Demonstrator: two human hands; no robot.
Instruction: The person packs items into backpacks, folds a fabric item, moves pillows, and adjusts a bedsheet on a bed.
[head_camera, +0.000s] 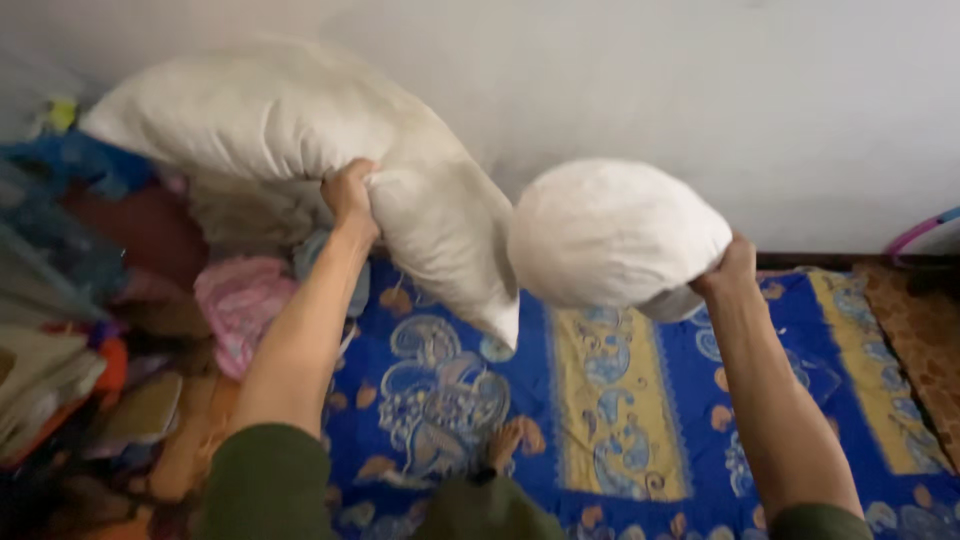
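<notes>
Clutching a large white pillow (300, 130) in my left hand (349, 195), I have my fingers curled tight into its lower edge, the fabric bunched under them, and the bulk of it spreads up and away to the left of that grip while one corner hangs down to the right. My right hand (730, 268) is closed on the underside of a second white pillow (615, 232), which bulges rounded above and to the left of my fingers; how far they wrap I cannot tell, as the pillow hides them. The two pillows nearly meet between my hands. Beneath both grips lies a blue patterned sheet (450, 390) with a yellow band. Left of my left arm sits a pile of clothes (240, 300), pink among them. Behind the pillows stands a plain pale wall (780, 100).
</notes>
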